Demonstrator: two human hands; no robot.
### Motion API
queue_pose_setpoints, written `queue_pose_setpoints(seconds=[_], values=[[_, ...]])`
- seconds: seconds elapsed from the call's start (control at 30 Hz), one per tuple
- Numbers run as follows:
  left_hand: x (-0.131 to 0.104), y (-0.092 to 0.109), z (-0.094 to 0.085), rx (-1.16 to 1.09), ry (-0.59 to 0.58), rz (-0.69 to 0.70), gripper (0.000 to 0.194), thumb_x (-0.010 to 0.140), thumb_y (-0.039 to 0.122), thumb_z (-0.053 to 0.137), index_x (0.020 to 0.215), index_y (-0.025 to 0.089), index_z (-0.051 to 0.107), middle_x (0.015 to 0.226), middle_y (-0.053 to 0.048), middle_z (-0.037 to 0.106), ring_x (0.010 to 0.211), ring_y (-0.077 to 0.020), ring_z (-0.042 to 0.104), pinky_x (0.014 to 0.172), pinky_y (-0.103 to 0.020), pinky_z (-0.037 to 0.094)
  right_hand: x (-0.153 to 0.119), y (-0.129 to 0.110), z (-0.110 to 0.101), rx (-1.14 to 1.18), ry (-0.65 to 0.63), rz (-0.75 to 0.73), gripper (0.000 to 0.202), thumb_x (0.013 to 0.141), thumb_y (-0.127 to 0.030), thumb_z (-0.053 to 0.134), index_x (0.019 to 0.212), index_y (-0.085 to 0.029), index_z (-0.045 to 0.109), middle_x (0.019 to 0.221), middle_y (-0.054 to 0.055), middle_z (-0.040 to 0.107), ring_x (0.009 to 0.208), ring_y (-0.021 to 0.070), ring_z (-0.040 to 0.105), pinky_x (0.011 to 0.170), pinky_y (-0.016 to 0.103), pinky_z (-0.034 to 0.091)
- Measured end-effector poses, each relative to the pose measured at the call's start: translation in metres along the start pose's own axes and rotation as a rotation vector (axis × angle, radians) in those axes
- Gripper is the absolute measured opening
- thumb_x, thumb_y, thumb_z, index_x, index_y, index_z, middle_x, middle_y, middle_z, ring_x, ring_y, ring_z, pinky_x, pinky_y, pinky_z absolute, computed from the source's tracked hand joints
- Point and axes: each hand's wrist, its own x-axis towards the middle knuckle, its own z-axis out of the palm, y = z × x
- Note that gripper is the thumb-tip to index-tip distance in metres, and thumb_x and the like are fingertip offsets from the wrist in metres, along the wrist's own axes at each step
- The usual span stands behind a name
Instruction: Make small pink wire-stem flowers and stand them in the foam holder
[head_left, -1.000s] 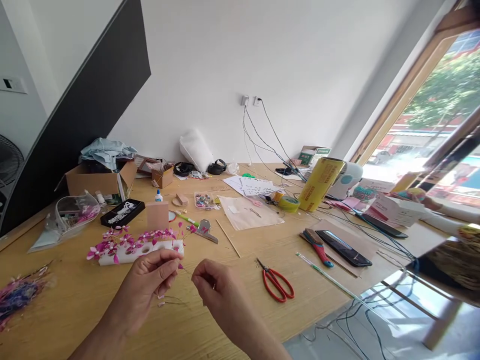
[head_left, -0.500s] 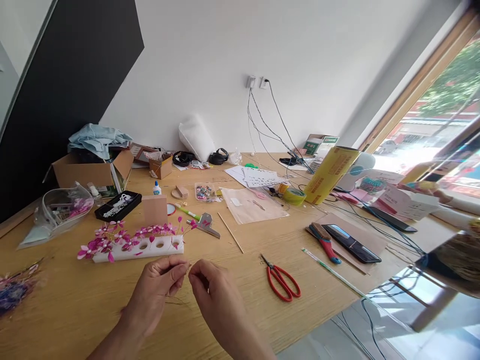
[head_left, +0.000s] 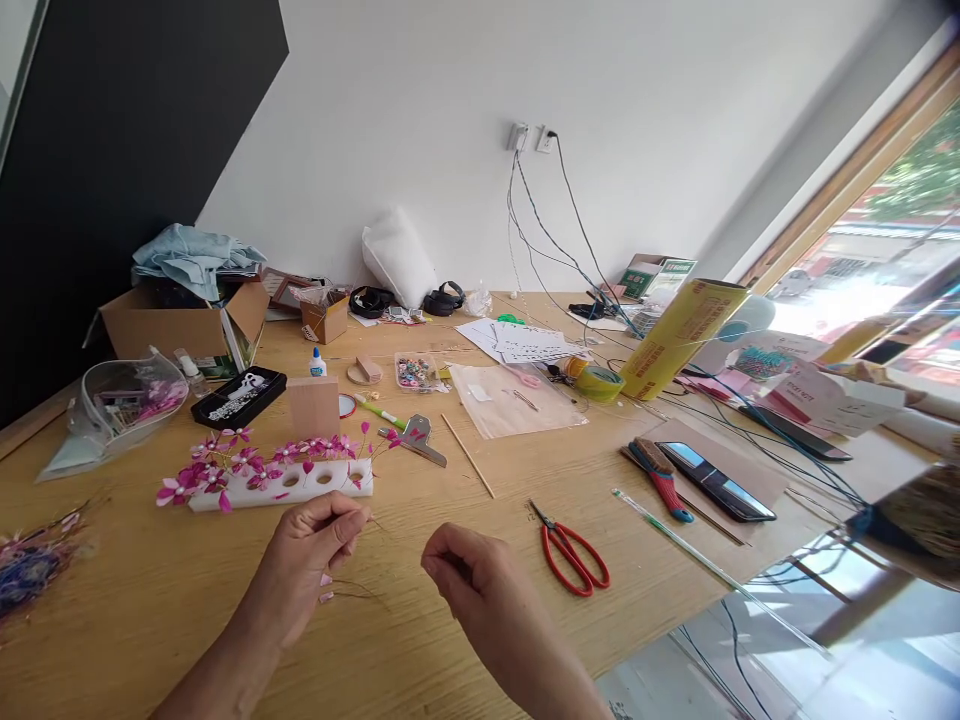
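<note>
My left hand (head_left: 309, 550) pinches a thin wire-like strand (head_left: 386, 530) between thumb and forefinger, its free end pointing right. Below that hand, another fine strand (head_left: 360, 588) with small pale pink bits shows near the wood surface. My right hand (head_left: 480, 580) is a short way to the right, fingers curled and pressed together; whatever they hold is too small to see. Just beyond my left hand stands a white foam strip (head_left: 345, 487) with holes, bearing magenta wire-stemmed flowers (head_left: 247, 462). Red-handled scissors (head_left: 574, 555) lie right of my right hand.
Behind the strip stand a wooden block (head_left: 315, 408) and a glue bottle (head_left: 318, 364). A metal clip (head_left: 420, 440), a thin stick (head_left: 469, 457), a brush (head_left: 660, 480) and a phone (head_left: 716, 482) lie about. A yellow roll (head_left: 682, 340) leans at right, near cables.
My hands have drawn apart: the right one has moved right, away from the left. The strand at my left fingertips now shows in the gap. The view has shifted slightly.
</note>
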Motion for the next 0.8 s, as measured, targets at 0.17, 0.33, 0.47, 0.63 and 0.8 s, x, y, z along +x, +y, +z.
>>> queue_pose_setpoints(seconds=[0.17,0.33,0.47,0.63,0.8], values=[[0.000,0.002,0.002,-0.031,0.008,-0.012,0.028,0.062,0.041,0.070,0.054,0.018,0.057,0.050,0.006,0.039,0.049,-0.0078,0.032,0.044,-0.020,0.023,-0.003,0.007,-0.013,-0.082,-0.060,0.020,0.019,0.074,-0.009,0.043,0.063,-0.018,0.055,0.057,-0.001,0.053,0.055,0.0112,0.047,0.050,0.021,0.033],[-0.001,-0.001,0.005,0.043,-0.035,0.040,0.027,0.067,0.041,0.065,0.054,0.018,0.058,0.053,0.005,0.037,0.048,-0.0083,0.029,0.042,-0.020,0.023,-0.012,0.000,-0.018,-0.262,0.031,-0.009,0.028,0.075,-0.015,0.055,0.103,-0.020,0.061,0.115,0.009,0.058,0.101,0.0244,0.054,0.082,0.035,0.041],[-0.006,0.004,0.015,0.184,-0.043,0.194,0.024,0.071,0.035,0.062,0.053,0.019,0.060,0.055,0.003,0.041,0.051,-0.0105,0.036,0.046,-0.022,0.029,-0.014,-0.019,-0.006,-0.265,0.066,-0.070,0.037,0.073,-0.013,0.059,0.109,-0.022,0.058,0.120,0.010,0.055,0.101,0.0251,0.056,0.082,0.035,0.043],[-0.014,0.016,0.022,0.314,-0.054,0.420,0.017,0.071,0.025,0.060,0.056,0.024,0.067,0.057,-0.001,0.055,0.055,-0.0153,0.048,0.052,-0.025,0.037,0.000,-0.024,0.003,-0.046,0.046,-0.016,0.010,0.072,-0.014,0.059,0.079,-0.020,0.064,0.075,0.002,0.065,0.073,0.0176,0.058,0.066,0.026,0.042],[-0.018,0.015,0.020,0.312,-0.095,0.494,0.016,0.068,0.020,0.062,0.056,0.027,0.069,0.055,-0.001,0.056,0.052,-0.0167,0.051,0.050,-0.025,0.038,0.004,-0.009,0.002,0.419,-0.092,0.015,0.016,0.074,-0.022,0.055,0.059,-0.017,0.057,0.054,-0.004,0.050,0.054,0.0088,0.044,0.053,0.019,0.034]])
